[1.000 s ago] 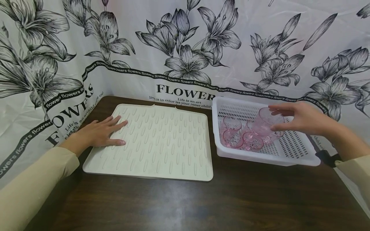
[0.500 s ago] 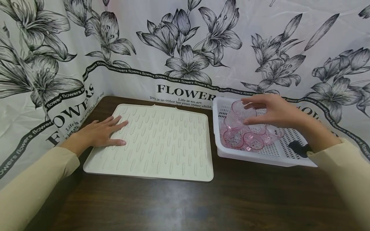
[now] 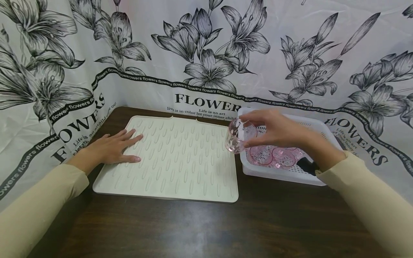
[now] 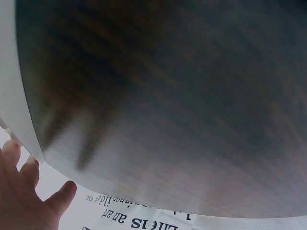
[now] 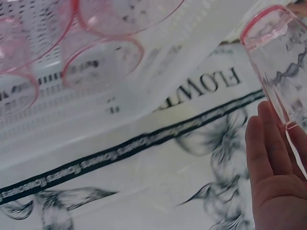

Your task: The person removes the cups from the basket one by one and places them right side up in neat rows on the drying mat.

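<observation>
My left hand [image 3: 111, 147] lies with fingers spread on the left part of a cream drying mat [image 3: 180, 161] patterned with raised oval ridges. My right hand [image 3: 275, 129] grips a clear pink-rimmed drinking glass [image 3: 235, 138] between thumb and fingers. The glass is tilted and overlaps the mat's upper right edge in the head view. The right wrist view shows the held glass [image 5: 280, 62] at the upper right, fingers along its side. Several more pink-rimmed glasses [image 3: 284, 157] stand in a white perforated plastic basket [image 3: 280, 175], partly hidden beneath the right hand.
A dark brown wooden table [image 3: 180, 229] bears the mat and the basket side by side. Behind them hangs a white flower-printed cloth [image 3: 142, 43], which also runs down along both sides. A black strap [image 3: 307, 166] shows at the right wrist.
My right hand has carried the glass leftward from above the basket to its left rim, beside the mat, and the glass has tipped. The left hand has stayed in place.
</observation>
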The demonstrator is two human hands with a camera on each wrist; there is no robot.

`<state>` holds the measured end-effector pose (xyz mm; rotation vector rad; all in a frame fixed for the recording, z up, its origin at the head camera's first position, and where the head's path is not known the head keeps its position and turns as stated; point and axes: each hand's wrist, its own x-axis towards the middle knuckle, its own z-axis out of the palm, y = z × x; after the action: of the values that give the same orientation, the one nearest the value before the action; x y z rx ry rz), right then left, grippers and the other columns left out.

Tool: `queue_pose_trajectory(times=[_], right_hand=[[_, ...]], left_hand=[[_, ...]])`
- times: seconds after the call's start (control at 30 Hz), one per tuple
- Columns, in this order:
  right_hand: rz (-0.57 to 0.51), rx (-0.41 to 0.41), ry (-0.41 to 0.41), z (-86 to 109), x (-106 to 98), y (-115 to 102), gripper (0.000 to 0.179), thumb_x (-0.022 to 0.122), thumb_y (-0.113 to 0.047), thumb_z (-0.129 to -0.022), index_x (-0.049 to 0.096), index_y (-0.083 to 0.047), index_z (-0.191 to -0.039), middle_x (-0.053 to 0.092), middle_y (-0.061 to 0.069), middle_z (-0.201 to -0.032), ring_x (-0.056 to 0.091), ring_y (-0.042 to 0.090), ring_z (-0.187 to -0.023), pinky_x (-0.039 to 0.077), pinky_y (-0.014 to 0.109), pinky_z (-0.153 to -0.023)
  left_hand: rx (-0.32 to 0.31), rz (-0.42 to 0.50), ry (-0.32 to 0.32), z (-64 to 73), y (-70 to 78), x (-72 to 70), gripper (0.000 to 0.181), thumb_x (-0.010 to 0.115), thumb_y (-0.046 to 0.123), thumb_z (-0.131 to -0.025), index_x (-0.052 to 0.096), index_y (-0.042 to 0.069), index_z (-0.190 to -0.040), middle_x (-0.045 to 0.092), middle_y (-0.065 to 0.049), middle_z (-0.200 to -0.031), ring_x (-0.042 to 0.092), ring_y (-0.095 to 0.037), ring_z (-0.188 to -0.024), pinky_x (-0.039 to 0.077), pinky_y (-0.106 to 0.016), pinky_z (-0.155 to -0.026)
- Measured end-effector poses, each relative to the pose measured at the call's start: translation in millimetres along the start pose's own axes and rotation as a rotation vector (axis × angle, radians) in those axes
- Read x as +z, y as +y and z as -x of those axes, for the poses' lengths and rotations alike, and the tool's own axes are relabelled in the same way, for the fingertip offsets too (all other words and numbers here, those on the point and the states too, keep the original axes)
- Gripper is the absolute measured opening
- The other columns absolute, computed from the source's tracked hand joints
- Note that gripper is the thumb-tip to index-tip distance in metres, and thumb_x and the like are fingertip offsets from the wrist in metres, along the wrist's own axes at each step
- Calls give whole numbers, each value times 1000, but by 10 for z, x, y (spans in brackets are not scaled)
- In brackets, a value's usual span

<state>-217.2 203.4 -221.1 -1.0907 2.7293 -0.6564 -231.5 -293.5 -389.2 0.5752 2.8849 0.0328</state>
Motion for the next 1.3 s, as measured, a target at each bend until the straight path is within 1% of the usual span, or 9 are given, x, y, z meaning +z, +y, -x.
queue_pose_trajectory(times=[0.2,0.3,0.43,0.53,0.6,0.77,0.93,1.1,1.3], right_hand=[[30,-47,-66,-115,202,-143,78,86,-40,-78,55,-7,-142,65,5,-127,62,26,-116,50,49,-97],[43,-64,-93,-157,313,-207,80,86,-40,-77,54,-5,-141,64,6,-130,63,26,-115,51,48,-96],[46,-86,-146,-205,477,-262,80,85,-40,-79,54,-3,-142,62,7,-133,65,22,-109,52,44,-94],[31,-92,-193,-235,599,-277,79,83,-40,-81,52,-2,-143,59,8,-138,62,21,-116,50,43,-98],[22,-88,-216,-248,671,-285,78,83,-39,-81,52,-2,-143,56,8,-142,56,21,-127,47,42,-103],[7,-101,-245,-274,821,-271,76,83,-36,-82,53,-2,-143,56,9,-142,49,22,-134,40,40,-110],[-9,-118,-257,-275,916,-256,76,83,-34,-82,52,-2,-143,54,8,-144,47,22,-137,37,40,-112],[10,-95,-282,-272,974,-264,79,83,-35,-82,48,-6,-147,51,5,-148,45,20,-138,36,40,-113],[53,-90,-299,-284,998,-274,83,83,-35,-82,44,-6,-149,52,5,-147,54,20,-129,40,41,-109]], left_hand=[[-2,-5,-1,2,-2,-6,102,48,82,-83,26,16,-158,17,-26,-162,18,-53,-144,17,-79,-103],[-5,-7,0,-2,0,-4,103,48,82,-83,27,15,-158,18,-26,-161,18,-53,-144,17,-79,-103],[-7,-5,0,-1,-2,6,103,48,82,-82,27,15,-158,18,-26,-161,17,-53,-144,17,-79,-104],[-5,-6,3,2,-2,1,103,47,82,-83,27,15,-158,18,-26,-162,18,-53,-144,17,-79,-104],[-3,-9,6,2,-2,-3,103,47,82,-83,27,15,-158,18,-25,-162,18,-53,-144,17,-78,-104],[2,-12,12,3,9,-12,102,49,81,-83,28,14,-158,18,-26,-161,19,-53,-144,19,-77,-104],[2,-20,12,5,23,-22,101,50,80,-84,29,14,-157,19,-26,-161,20,-53,-144,20,-77,-104],[3,-16,13,-6,18,-12,100,51,79,-84,28,14,-157,19,-26,-161,20,-53,-144,20,-77,-103],[4,-9,11,7,14,-18,99,51,78,-85,28,14,-157,19,-25,-162,20,-52,-144,21,-77,-104]])
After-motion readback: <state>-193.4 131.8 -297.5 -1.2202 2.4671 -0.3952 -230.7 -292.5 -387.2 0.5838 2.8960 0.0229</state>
